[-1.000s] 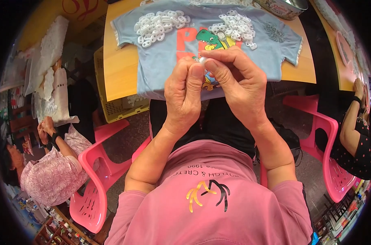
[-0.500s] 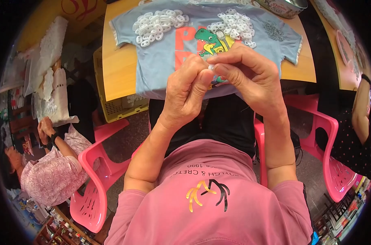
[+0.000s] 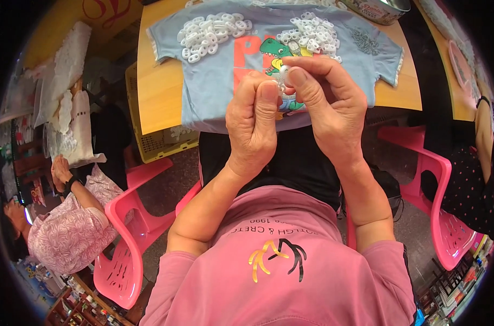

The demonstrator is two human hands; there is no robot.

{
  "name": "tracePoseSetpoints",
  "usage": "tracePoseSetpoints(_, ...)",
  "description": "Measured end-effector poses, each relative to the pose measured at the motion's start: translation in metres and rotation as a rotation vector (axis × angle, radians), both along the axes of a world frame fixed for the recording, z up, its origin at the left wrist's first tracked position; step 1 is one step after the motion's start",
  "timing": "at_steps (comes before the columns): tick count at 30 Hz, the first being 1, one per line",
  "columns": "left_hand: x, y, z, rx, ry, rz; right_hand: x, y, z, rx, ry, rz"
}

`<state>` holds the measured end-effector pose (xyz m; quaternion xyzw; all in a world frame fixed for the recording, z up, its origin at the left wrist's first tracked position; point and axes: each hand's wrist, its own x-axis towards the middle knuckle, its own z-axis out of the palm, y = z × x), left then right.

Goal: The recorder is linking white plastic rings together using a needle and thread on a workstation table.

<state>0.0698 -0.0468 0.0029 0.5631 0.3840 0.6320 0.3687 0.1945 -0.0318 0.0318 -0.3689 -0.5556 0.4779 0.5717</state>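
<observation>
My left hand (image 3: 253,124) and my right hand (image 3: 327,102) are raised together over the table edge, fingertips pinching one small white ring-shaped piece (image 3: 282,73) between them. Under them a light blue T-shirt (image 3: 214,87) with a green dinosaur print lies spread on the wooden table (image 3: 160,98). Two heaps of the same white pieces rest on the shirt, one at the left (image 3: 209,33) and one at the right (image 3: 314,33).
A round tin (image 3: 378,10) stands at the table's far right. A yellow crate (image 3: 157,142) sits under the table. Pink plastic chairs (image 3: 128,239) (image 3: 439,201) flank me. A person in a patterned top (image 3: 67,231) sits at my left, another person (image 3: 483,163) at my right.
Both hands have stayed joined on the small white piece, fingers shifting slightly as they work it. The person at the right has moved their arm.
</observation>
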Motion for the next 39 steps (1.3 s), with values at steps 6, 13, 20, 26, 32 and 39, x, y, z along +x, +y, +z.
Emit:
tracePoseSetpoints(6,-0.004,0.000,0.000,-0.012,0.036,-0.019,0.003,0.001,-0.001,-0.021,-0.037,0.025)
tracePoseSetpoints(13,-0.007,0.001,0.002,-0.035,0.079,-0.080,0.005,0.004,-0.003,0.013,-0.100,0.077)
tracePoseSetpoints(20,-0.004,-0.002,-0.001,-0.014,0.058,-0.032,0.004,0.000,0.001,-0.014,-0.085,0.086)
tracePoseSetpoints(26,-0.007,-0.002,0.001,-0.033,0.098,-0.070,0.014,0.008,-0.002,0.144,-0.225,0.076)
tracePoseSetpoints(32,-0.011,-0.004,-0.006,-0.034,0.092,-0.085,0.010,0.007,-0.003,0.080,-0.180,0.087)
tracePoseSetpoints(39,-0.013,-0.005,-0.005,-0.042,0.113,-0.026,0.002,0.003,-0.008,0.126,-0.179,0.072)
